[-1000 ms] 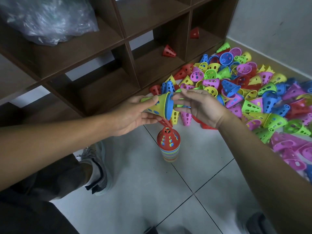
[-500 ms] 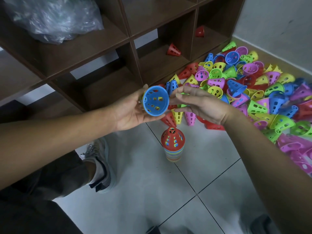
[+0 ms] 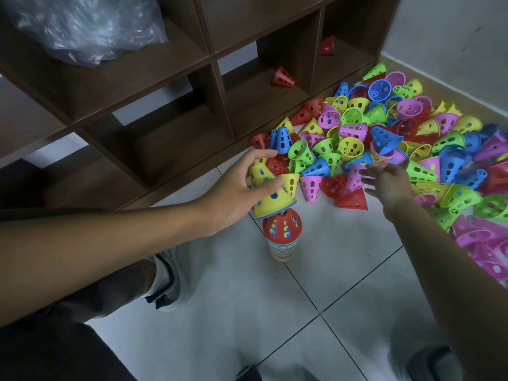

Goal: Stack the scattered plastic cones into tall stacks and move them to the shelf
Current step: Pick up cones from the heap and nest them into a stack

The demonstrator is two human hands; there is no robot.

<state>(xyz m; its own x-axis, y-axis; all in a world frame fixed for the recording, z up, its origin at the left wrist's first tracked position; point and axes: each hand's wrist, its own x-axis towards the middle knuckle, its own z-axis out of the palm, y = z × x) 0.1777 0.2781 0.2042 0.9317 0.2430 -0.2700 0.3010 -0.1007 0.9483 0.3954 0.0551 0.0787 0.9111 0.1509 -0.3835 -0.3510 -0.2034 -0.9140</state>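
Note:
My left hand [image 3: 236, 193] grips a yellow cone with a blue one nested inside [image 3: 272, 203], wide end down, just above the tall stack topped by a red cone [image 3: 282, 229] on the floor. My right hand [image 3: 387, 182] is blurred, fingers spread and empty, over a pink cone [image 3: 354, 178] at the near edge of the pile of scattered cones [image 3: 398, 141]. The brown shelf [image 3: 176, 86] stands behind, with a red cone [image 3: 283, 77] in one cubby and another red cone [image 3: 327, 46] in the cubby to its right.
A crumpled clear plastic bag [image 3: 88, 26] lies on an upper shelf. My shoe [image 3: 167, 281] rests on the white tiles left of the stack. The grey wall [image 3: 453, 31] borders the pile at the far right.
My left hand turned the yellow-and-blue cones wide end down and lowered them toward the stack. My right hand let go and swung right, out over the pile.

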